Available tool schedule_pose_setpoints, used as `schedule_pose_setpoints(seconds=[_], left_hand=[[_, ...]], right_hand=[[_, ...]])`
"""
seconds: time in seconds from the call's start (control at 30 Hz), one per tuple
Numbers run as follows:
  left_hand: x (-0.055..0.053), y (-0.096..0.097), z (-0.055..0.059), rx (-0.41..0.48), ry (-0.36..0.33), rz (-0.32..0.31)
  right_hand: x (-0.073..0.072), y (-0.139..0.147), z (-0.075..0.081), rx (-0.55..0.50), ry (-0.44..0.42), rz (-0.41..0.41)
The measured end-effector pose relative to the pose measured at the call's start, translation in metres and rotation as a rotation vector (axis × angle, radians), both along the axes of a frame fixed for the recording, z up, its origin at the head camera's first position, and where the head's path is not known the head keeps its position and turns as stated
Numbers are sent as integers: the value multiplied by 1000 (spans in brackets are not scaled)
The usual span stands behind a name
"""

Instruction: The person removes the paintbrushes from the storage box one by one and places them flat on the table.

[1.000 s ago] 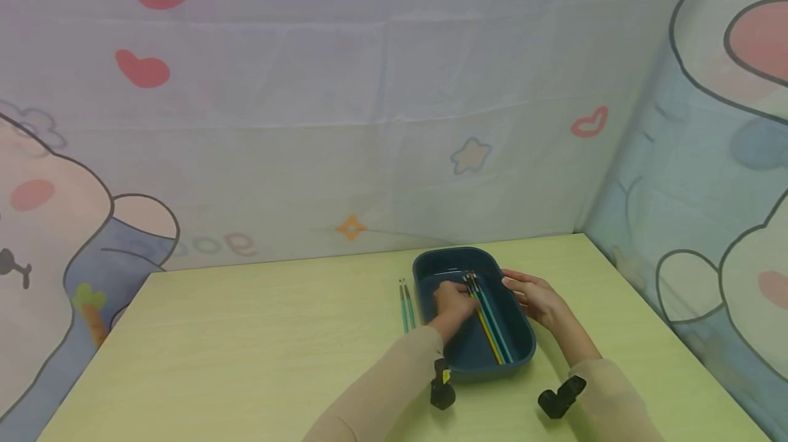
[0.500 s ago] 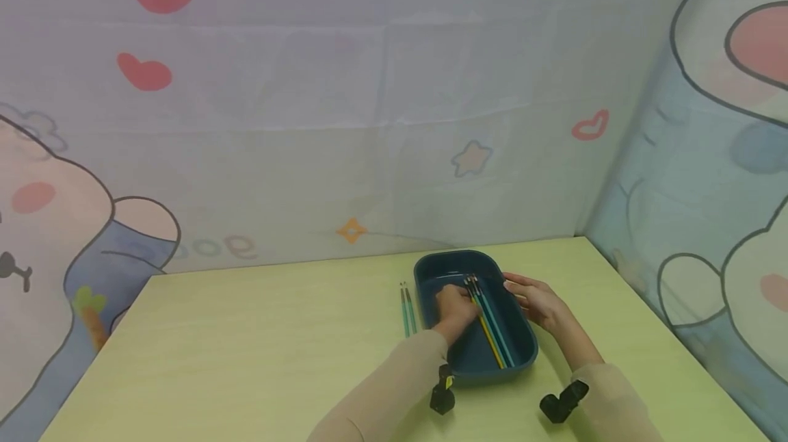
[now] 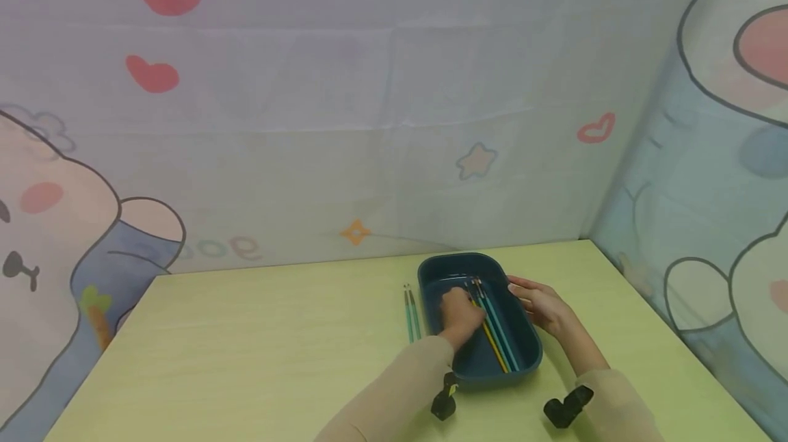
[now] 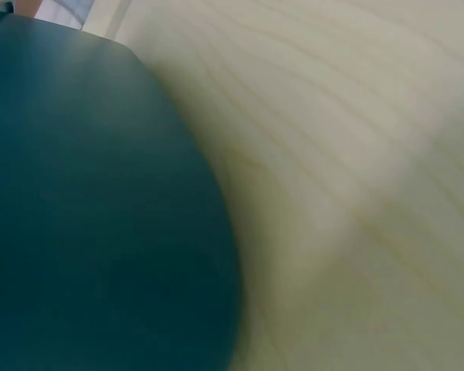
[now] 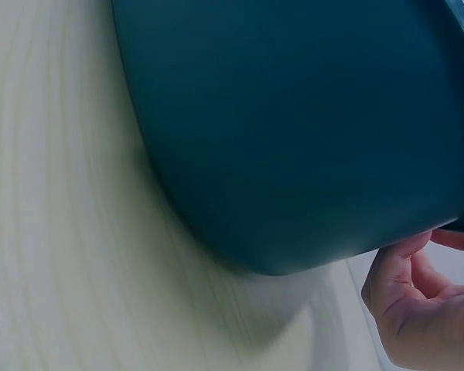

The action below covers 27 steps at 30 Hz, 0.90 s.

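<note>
In the head view a dark teal tray (image 3: 474, 379) holds several thin sticks that look like paintbrushes (image 3: 505, 341), with teal handles and one yellow one. My left hand (image 3: 462, 315) reaches into it from the near left, fingers bent beside the upper ends of the brushes; its fingertips are hidden, and I cannot tell whether they pinch a brush. My right hand (image 3: 544, 306) touches the outer right wall just below the rim. The right wrist view shows those fingers (image 5: 390, 278) against the underside of the tray's rim. The left wrist view shows only the tray wall (image 4: 100, 193) and tabletop.
Two more teal-handled brushes (image 3: 411, 315) lie on the pale yellow table (image 3: 246, 346), just left of the tray; the left sleeve (image 3: 397, 387) covers their lower ends. A printed cloth (image 3: 295, 86) hangs along the table's back and right sides.
The view has shifted slightly. My left hand has turned a little in the tray, its fingers lower over the brushes. My right hand keeps its place at the rim.
</note>
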State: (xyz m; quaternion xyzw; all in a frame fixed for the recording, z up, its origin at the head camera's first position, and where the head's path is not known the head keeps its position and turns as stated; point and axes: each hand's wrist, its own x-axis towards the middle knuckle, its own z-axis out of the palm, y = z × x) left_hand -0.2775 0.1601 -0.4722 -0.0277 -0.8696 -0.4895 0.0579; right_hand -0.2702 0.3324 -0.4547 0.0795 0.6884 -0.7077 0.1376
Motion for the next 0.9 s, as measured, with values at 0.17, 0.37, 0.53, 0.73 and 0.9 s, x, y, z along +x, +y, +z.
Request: schedule_pose_setpoints(seconds=[0.17,0.37,0.53,0.73,0.9], left_hand=[[0,-1,1,-5,2,-4],[0,-1,-1,-24,26,-17],[1,-1,-1,-18,22,-14],[4,-3,6,10,-9,-10],[7,-5,10,14,4,-9]], right_hand=[[0,0,1,3,-6,-10],[1,0,0,11,-6,-11],[1,0,-1,18,-1,3],[0,0,-1,3,-5,3],[0,0,0,11,-12,-5]])
